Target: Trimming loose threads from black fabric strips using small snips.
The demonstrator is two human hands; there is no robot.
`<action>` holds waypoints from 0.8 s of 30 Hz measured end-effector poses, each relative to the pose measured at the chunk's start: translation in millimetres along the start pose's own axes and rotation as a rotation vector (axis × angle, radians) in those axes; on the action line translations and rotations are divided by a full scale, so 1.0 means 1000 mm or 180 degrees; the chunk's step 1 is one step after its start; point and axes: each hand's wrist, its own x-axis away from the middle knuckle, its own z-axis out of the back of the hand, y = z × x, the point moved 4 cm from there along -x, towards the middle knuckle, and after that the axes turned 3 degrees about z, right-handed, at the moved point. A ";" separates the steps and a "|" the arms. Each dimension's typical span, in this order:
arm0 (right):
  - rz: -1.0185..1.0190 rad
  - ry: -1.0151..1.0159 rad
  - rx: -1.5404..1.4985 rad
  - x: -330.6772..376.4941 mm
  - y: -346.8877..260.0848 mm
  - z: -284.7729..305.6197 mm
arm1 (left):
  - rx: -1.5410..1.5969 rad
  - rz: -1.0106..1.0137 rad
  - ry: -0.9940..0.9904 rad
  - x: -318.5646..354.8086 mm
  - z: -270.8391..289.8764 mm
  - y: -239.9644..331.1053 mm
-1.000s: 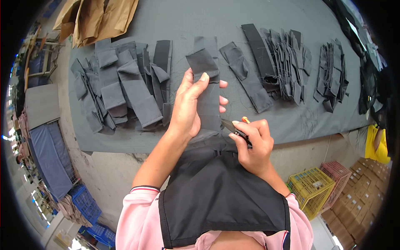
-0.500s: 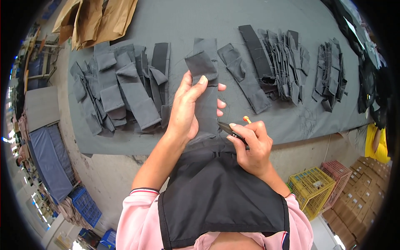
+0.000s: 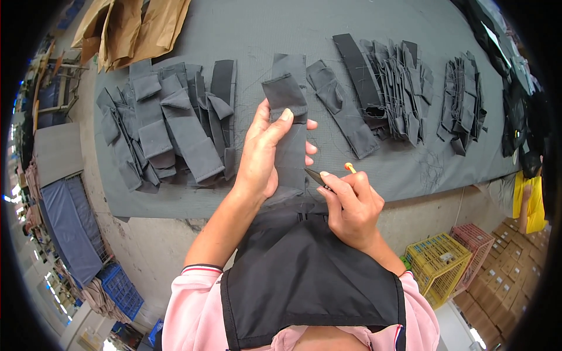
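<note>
A dark grey sewn fabric strip [image 3: 290,140], its upper end folded over, lies across the palm of my left hand [image 3: 259,153]. The thumb presses on it from above while the fingertips show past its right edge. Black thread snips [image 3: 317,177] are gripped in my right hand [image 3: 356,209], their tip at the strip's right edge near its lower end. A small orange-and-yellow piece [image 3: 349,168] sticks up beside the right fingers; what it belongs to is hidden. The handles of the snips are mostly covered by the fingers.
Similar strips [image 3: 193,131] lie heaped on the grey-covered table [image 3: 252,35] at left. More bundles [image 3: 401,90] with loose threads lie at right. Brown paper [image 3: 140,32] sits at the far left. Yellow [image 3: 436,257] and pink [image 3: 473,248] crates stand below the table's right edge.
My right hand has shifted very slightly and the snips' tip sits a little higher along the strip's edge. My left hand keeps its hold on the strip, almost unmoved.
</note>
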 end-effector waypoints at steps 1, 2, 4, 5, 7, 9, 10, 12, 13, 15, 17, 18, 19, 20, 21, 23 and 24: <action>0.0037 -0.0060 0.0104 0.000 -0.001 0.000 | -0.0046 -0.0008 0.0021 0.000 0.000 0.000; 0.0038 -0.0063 0.0105 0.001 -0.001 0.001 | -0.0043 -0.0008 0.0022 0.001 0.001 -0.001; 0.0019 -0.0011 0.0035 0.003 -0.001 0.003 | -0.0076 0.0012 0.0057 0.001 0.001 -0.002; 0.0019 -0.0012 0.0035 0.004 -0.001 0.005 | -0.0075 0.0012 0.0057 0.001 0.001 -0.002; 0.0013 -0.0096 0.0065 0.004 -0.002 0.007 | -0.0076 0.0006 0.0018 0.000 0.000 0.000; 0.0013 -0.0139 0.0071 0.001 -0.003 0.006 | -0.0086 0.0012 0.0017 0.000 0.000 -0.001; 0.0016 -0.0170 0.0072 0.000 -0.004 0.006 | -0.0107 0.0011 0.0015 0.000 0.000 0.000; 0.0006 -0.0177 0.0062 -0.001 -0.004 0.006 | -0.0108 0.0019 0.0020 0.000 -0.001 -0.001; -0.0009 -0.0186 0.0055 0.000 -0.004 0.006 | -0.0108 0.0031 0.0024 0.000 -0.002 -0.001; -0.0026 -0.0189 0.0051 -0.001 -0.004 0.006 | -0.0120 0.0026 0.0029 0.000 -0.002 -0.001; -0.0044 -0.0192 0.0049 -0.002 -0.004 0.005 | -0.0130 0.0021 0.0032 0.000 -0.003 -0.002; -0.0046 -0.0186 0.0048 -0.001 -0.003 0.004 | -0.0103 0.0009 0.0002 0.000 -0.003 -0.003; -0.0049 -0.0179 0.0044 -0.001 -0.003 0.003 | -0.0078 -0.0003 -0.0026 0.000 -0.003 -0.004; -0.0050 -0.0179 0.0044 -0.001 -0.003 0.003 | -0.0078 -0.0001 -0.0025 0.001 -0.003 -0.004; -0.0039 -0.0207 0.0089 0.000 -0.003 0.003 | -0.0078 0.0021 -0.0010 0.001 -0.003 -0.004; -0.0031 -0.0236 0.0140 0.001 -0.003 0.003 | -0.0076 0.0047 0.0001 0.001 -0.002 -0.005; -0.0035 -0.0194 0.0143 0.002 -0.002 0.003 | -0.0077 0.0072 0.0011 0.001 -0.001 -0.006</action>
